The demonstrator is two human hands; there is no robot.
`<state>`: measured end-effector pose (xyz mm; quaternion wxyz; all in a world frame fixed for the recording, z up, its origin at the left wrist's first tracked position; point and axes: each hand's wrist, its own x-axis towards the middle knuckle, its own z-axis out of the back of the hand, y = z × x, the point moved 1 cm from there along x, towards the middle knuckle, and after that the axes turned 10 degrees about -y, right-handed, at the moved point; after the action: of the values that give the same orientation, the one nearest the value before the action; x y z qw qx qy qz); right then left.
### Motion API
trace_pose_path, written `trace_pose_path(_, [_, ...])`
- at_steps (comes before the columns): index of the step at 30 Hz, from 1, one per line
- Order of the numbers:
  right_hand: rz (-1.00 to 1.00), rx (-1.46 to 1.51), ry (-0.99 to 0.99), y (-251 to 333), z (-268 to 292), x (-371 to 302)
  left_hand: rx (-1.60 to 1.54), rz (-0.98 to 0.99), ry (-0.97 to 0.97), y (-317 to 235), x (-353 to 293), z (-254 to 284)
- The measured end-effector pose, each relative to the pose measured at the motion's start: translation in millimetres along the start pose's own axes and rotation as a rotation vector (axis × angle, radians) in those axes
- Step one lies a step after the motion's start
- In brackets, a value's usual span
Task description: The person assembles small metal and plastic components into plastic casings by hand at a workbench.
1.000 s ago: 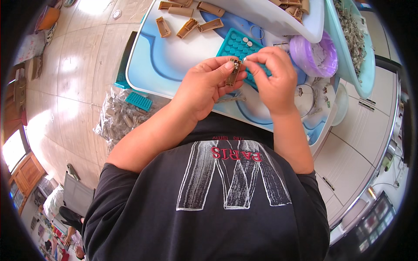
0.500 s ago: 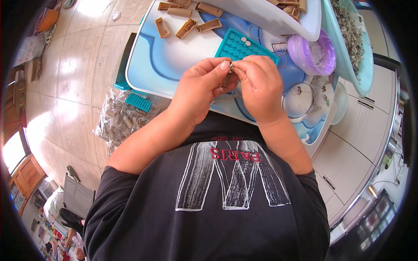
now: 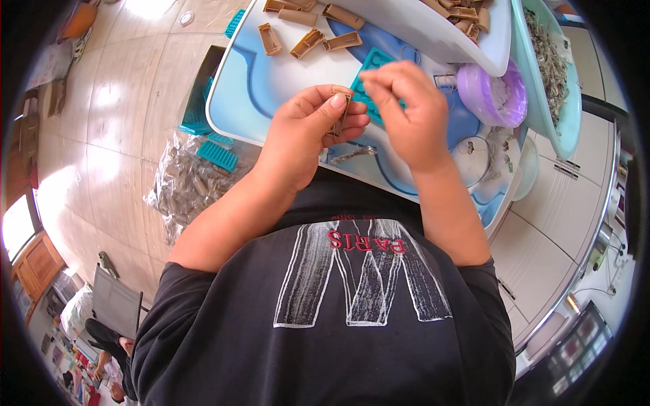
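Observation:
My left hand [image 3: 305, 128] is closed around a small tan plastic casing [image 3: 340, 115], pinched between thumb and fingers and held above the table's near edge. Over the teal tray with round pockets [image 3: 374, 59] hovers my right hand [image 3: 413, 115], its thumb and fingertips drawn together; slight blur hides whatever is in them. That hand covers much of the tray. A slim shiny metal tool, like tweezers [image 3: 355, 154], lies on the table below the hands. More tan casings [image 3: 308, 42] are scattered at the table's far left.
A white bin [image 3: 497, 51] of tan casings, a purple tub [image 3: 487, 91] and a pale green basin [image 3: 572, 101] of small parts stand at the right. A wire loop [image 3: 477, 159] lies nearby. Clear bags [image 3: 183, 186] and teal trays [image 3: 217, 155] are beside the table's left.
My right hand has left the casing and moved up and right over the teal tray. The left hand keeps the casing. The tweezers-like tool now shows more fully.

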<state>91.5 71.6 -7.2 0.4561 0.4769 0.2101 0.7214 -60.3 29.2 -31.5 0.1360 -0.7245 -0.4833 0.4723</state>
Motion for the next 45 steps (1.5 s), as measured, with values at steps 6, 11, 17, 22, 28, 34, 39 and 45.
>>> trace_pose_path(6, [0.414, -0.462, 0.027, -22.3, -26.7, 41.0, 0.021, -0.001, 0.041, -2.5, 0.4, 4.5])
trace_pose_path(11, [0.389, -0.644, 0.225, -30.0, -45.0, 44.8, -0.025, 0.023, -0.012, -7.7, -3.1, -4.1])
trace_pose_path(17, [0.020, -0.042, 0.024, -12.2, -18.4, 31.6, -0.085, 0.074, -0.027, -8.9, -6.1, -6.9])
trace_pose_path(22, [-0.059, 0.027, -0.074, 14.8, 8.7, -3.1, -0.115, 0.067, 0.031, -4.2, -7.3, -16.7])
trace_pose_path(28, [0.160, -0.155, 0.005, 23.3, 31.4, -36.6, -0.056, 0.112, 0.198, 2.4, -8.6, -25.1])
trace_pose_path(34, [-0.040, -0.006, 0.025, 24.1, 52.0, -48.7, 0.014, 0.143, 0.188, 10.9, -12.6, -34.6])
trace_pose_path(39, [-0.097, -0.040, -0.042, 24.5, 54.2, -56.6, 0.042, 0.185, 0.183, 13.5, -15.5, -42.4])
trace_pose_path(45, [0.064, -0.170, 0.008, 32.2, 49.1, -52.9, -0.047, 0.212, 0.225, 18.6, -16.9, -41.8])
